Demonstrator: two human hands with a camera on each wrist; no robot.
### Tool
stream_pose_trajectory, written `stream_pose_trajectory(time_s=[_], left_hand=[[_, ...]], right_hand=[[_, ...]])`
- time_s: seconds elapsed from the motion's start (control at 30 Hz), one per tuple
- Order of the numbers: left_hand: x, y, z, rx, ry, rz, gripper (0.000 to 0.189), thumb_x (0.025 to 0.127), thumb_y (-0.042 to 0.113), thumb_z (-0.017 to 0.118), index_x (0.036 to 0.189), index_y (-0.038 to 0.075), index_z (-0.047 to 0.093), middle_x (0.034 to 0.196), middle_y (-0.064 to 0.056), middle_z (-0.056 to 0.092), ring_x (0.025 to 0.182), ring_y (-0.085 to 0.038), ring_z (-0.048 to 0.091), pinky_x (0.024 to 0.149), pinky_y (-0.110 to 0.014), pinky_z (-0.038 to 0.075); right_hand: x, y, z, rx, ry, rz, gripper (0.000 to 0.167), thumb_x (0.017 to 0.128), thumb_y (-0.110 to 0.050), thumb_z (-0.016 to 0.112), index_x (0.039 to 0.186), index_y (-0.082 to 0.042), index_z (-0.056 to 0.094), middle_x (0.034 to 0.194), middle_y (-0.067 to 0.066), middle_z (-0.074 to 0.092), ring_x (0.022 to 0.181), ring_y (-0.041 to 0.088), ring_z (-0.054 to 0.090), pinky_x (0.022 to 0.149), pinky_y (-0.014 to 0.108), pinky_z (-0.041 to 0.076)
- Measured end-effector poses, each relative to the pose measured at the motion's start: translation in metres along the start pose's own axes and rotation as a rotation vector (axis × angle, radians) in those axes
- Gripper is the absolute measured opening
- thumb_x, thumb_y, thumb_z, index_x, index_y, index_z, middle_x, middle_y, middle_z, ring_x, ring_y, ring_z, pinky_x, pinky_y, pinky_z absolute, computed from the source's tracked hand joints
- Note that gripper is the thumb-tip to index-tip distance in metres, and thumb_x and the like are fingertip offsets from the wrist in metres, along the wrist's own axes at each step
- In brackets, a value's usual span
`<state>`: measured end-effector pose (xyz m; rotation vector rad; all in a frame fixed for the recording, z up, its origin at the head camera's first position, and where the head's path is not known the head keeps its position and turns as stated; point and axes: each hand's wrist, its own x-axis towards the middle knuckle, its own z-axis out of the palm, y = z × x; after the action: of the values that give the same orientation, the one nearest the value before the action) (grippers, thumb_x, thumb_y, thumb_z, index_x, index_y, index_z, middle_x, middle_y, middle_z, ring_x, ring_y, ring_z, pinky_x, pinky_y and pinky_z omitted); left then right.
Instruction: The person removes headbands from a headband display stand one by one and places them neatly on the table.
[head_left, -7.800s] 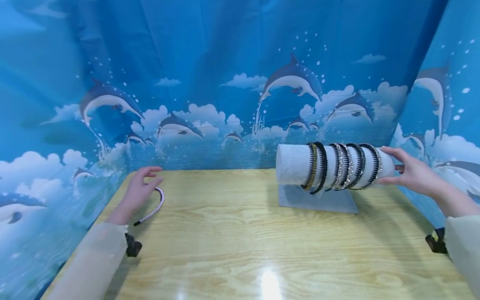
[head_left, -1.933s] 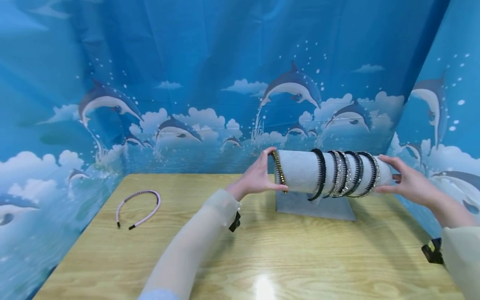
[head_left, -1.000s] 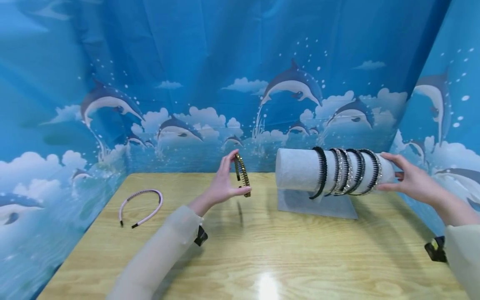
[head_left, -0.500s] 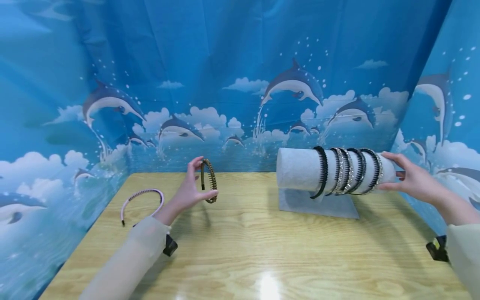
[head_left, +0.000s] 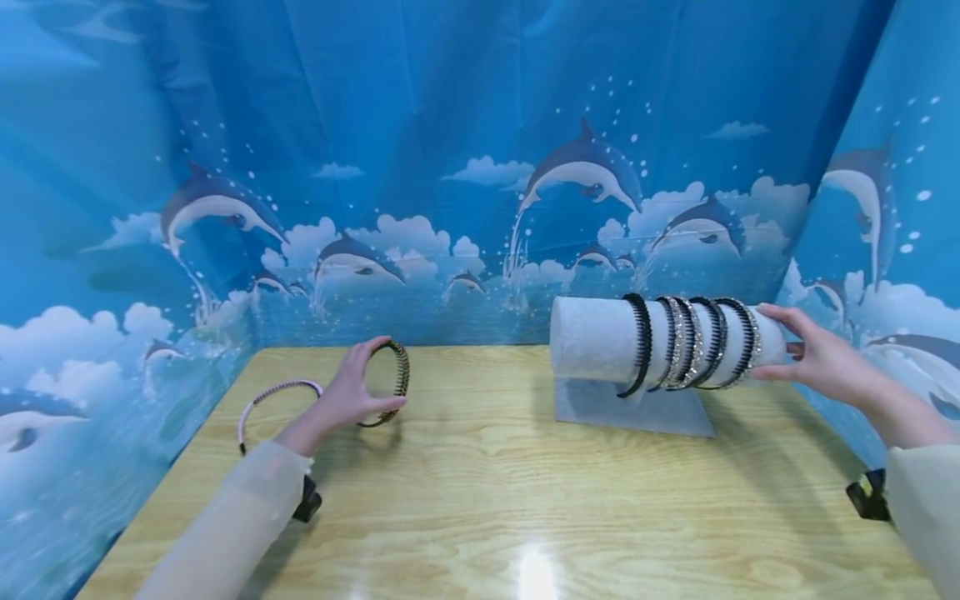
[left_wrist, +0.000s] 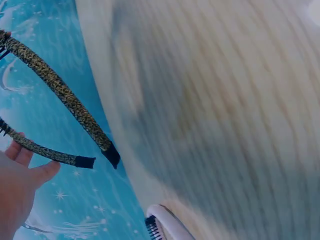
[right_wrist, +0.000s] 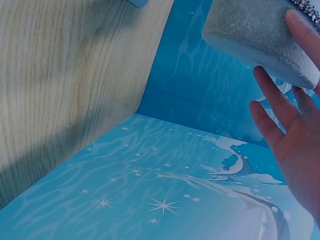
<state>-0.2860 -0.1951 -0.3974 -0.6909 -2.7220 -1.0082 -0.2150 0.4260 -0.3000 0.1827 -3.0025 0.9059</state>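
My left hand (head_left: 345,396) pinches a gold-and-black toothed headband (head_left: 402,371) between thumb and fingers, low over the left of the table. In the left wrist view both dark tips of this headband (left_wrist: 65,95) show; whether it touches the table I cannot tell. A pale pink headband (head_left: 258,400) lies beside it, partly hidden by my left hand and forearm. On the right, my right hand (head_left: 832,358) grips the end of a pale grey velvety display roll (head_left: 596,337). Around the roll sit several headbands, a plain black one (head_left: 642,346) leftmost and glittery silver ones (head_left: 693,342) further right.
The roll stands on a flat grey base (head_left: 633,408) on the wood-grain table (head_left: 480,492). Blue dolphin-print curtains (head_left: 435,167) hang behind the table and along both sides.
My left hand has taken the gold-and-black headband off the roll's left end, carried it left and lowered it near the pink headband. My right hand has stayed at the roll's right end.
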Motion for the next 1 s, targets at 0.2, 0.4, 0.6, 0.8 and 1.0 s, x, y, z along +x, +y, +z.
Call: stream_pose_trajectory(time_s=[0.2, 0.4, 0.6, 0.8, 1.0], left_hand=[[-0.003, -0.009, 0.005, 0.057, -0.075, -0.034, 0.099, 0.072, 0.036, 0.086, 0.151, 0.014, 0.029, 0.145, -0.029, 0.029, 0.130, -0.049, 0.030, 0.094, -0.071, 0.033], [-0.005, -0.014, 0.011, 0.056, -0.145, -0.031, 0.102, 0.070, 0.041, 0.086, 0.150, 0.013, 0.030, 0.143, -0.033, 0.028, 0.129, -0.053, 0.029, 0.092, -0.073, 0.032], [-0.005, -0.017, 0.019, 0.067, -0.214, -0.029, 0.103, 0.070, 0.049, 0.083, 0.151, 0.015, 0.030, 0.140, -0.028, 0.034, 0.125, -0.048, 0.036, 0.093, -0.070, 0.035], [-0.006, -0.022, 0.025, 0.173, -0.296, -0.026, 0.105, 0.068, 0.057, 0.081, 0.149, 0.010, 0.035, 0.134, -0.025, 0.040, 0.121, -0.045, 0.041, 0.095, -0.064, 0.036], [-0.005, -0.029, 0.033, 0.225, -0.341, -0.053, 0.106, 0.068, 0.067, 0.076, 0.149, 0.012, 0.035, 0.135, -0.025, 0.040, 0.122, -0.044, 0.040, 0.098, -0.061, 0.034]], right_hand=[[-0.001, 0.001, 0.002, 0.012, -0.007, 0.006, 0.108, 0.084, -0.035, 0.076, 0.154, -0.002, 0.001, 0.146, 0.038, 0.015, 0.122, 0.064, 0.029, 0.090, 0.068, 0.038], [-0.001, 0.001, 0.001, -0.005, 0.002, 0.005, 0.107, 0.084, -0.034, 0.077, 0.155, -0.003, 0.002, 0.146, 0.038, 0.017, 0.121, 0.064, 0.030, 0.090, 0.068, 0.038], [-0.001, 0.000, 0.000, -0.016, 0.002, 0.009, 0.108, 0.084, -0.037, 0.076, 0.154, -0.003, 0.003, 0.145, 0.039, 0.018, 0.121, 0.065, 0.030, 0.090, 0.069, 0.037], [-0.002, -0.001, 0.000, -0.014, -0.001, 0.009, 0.107, 0.084, -0.037, 0.076, 0.154, -0.003, 0.002, 0.145, 0.039, 0.017, 0.121, 0.064, 0.030, 0.090, 0.069, 0.037], [-0.002, -0.002, 0.000, -0.003, -0.001, 0.004, 0.107, 0.084, -0.036, 0.076, 0.154, -0.003, 0.002, 0.146, 0.038, 0.017, 0.122, 0.065, 0.029, 0.090, 0.069, 0.037]])
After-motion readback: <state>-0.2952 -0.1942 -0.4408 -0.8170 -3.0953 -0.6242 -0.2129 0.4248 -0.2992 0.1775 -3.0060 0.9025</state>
